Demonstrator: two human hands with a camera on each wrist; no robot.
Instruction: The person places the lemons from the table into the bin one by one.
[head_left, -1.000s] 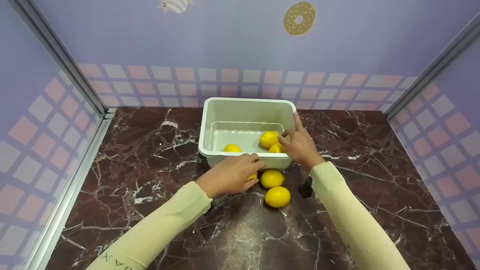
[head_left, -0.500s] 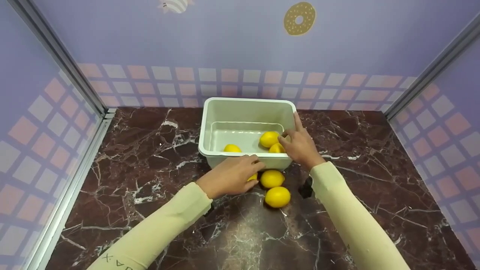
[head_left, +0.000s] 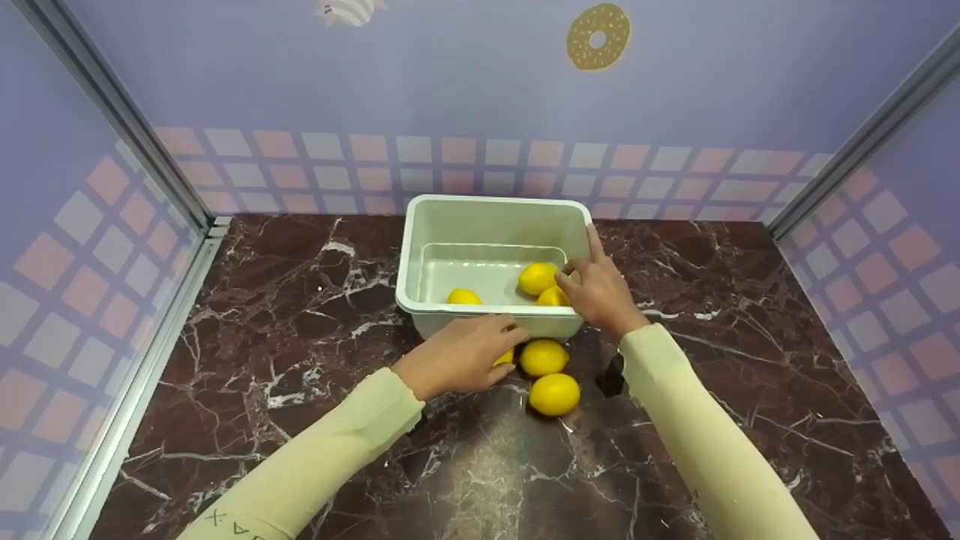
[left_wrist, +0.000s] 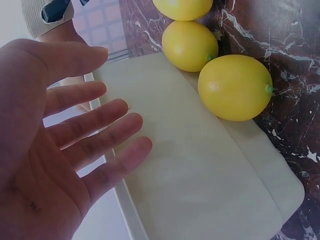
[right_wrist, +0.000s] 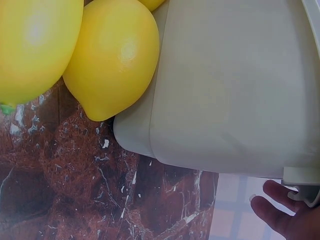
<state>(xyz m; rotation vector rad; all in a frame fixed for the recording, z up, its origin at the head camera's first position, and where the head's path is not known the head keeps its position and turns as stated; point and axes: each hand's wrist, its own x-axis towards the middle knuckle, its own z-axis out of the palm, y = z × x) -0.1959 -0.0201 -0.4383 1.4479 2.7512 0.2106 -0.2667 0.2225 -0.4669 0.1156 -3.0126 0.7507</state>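
Note:
A pale plastic bin (head_left: 487,200) stands against the back wall, with three lemons inside: one (head_left: 464,297) at front left, another (head_left: 538,278) at right, and a third (head_left: 553,296) half covered by the right hand. My right hand (head_left: 604,296) grips the bin's right rim, its fingers (right_wrist: 274,202) below the edge outside. Before the bin's front wall, my left hand (head_left: 461,356) hovers with spread fingers (left_wrist: 122,165), holding nothing. Partly under it lies a lemon (left_wrist: 235,87) beside the bin. Two more lemons, a back one (head_left: 544,358) and a front one (head_left: 555,394), lie to its right.
The dark red marbled tabletop (head_left: 300,337) extends around the bin. A purple back wall (head_left: 465,82) with pink and white squares rises right behind it. Side panels with metal posts (head_left: 112,97) close in the left and right.
My left hand has shifted very slightly toward the front edge. The right hand, the bin and the lemons have stayed in place.

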